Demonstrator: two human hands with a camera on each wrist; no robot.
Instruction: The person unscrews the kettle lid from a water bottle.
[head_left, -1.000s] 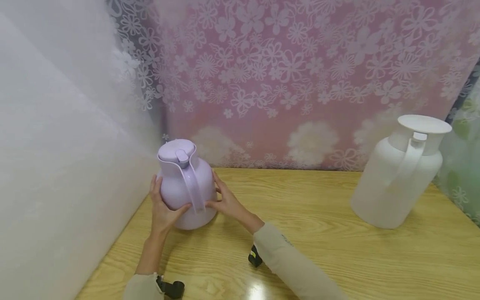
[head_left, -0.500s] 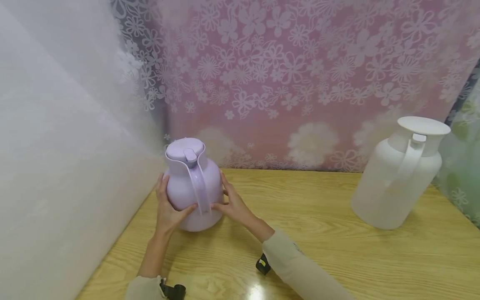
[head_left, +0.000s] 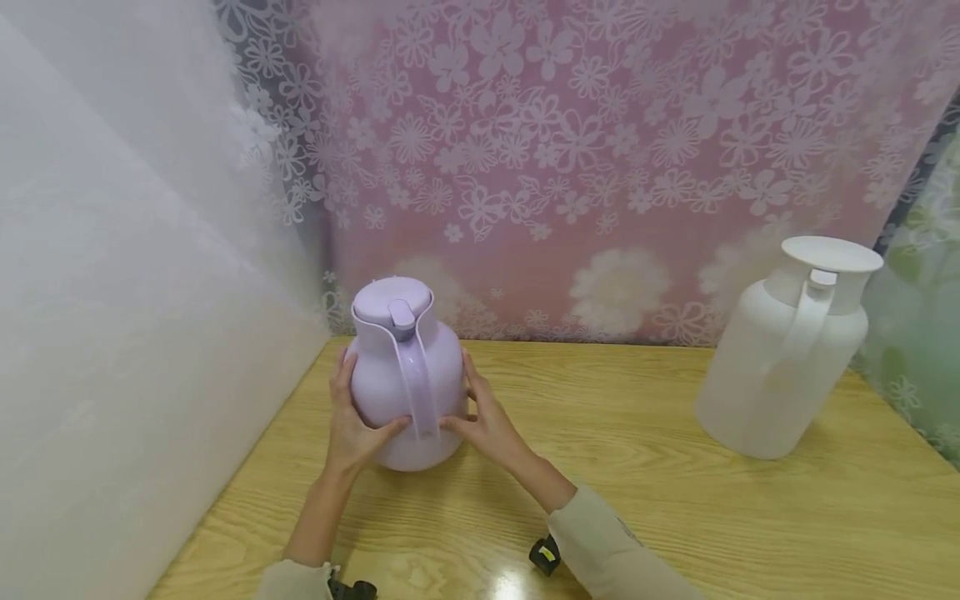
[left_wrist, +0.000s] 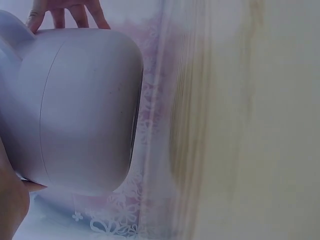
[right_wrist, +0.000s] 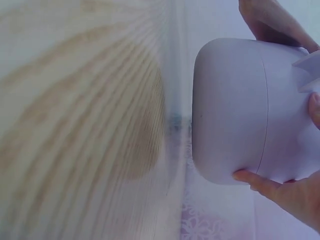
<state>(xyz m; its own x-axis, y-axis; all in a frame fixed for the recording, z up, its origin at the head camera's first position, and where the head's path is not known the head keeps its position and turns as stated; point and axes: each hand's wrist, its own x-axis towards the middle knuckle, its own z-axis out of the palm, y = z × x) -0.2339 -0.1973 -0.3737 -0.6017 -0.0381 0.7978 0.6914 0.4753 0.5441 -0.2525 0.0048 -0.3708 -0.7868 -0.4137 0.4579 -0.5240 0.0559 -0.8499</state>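
A lavender thermos jug [head_left: 390, 387] with a lid and a back handle stands upright between my two hands, left of the middle in the head view. My left hand [head_left: 352, 429] grips its left side, thumb lying toward the handle. On the opposite side, my right hand [head_left: 487, 423] holds the jug's body, its thumb tip beside the lower end of the handle. Both wrist views show the background between the jug's base and the wooden table [right_wrist: 100, 125], so the jug is raised. Fingers on the far side are partly hidden by the jug.
A white thermos jug [head_left: 780, 367] stands on the right part of the table. A white wall or sheet [head_left: 150, 333] rises along the left edge. Behind the table hangs a pink floral curtain [head_left: 525, 208].
Both hands have moved the lavender jug to the right, away from the left wall and slightly nearer. The grip looks the same; the white jug shifts slightly with the view.
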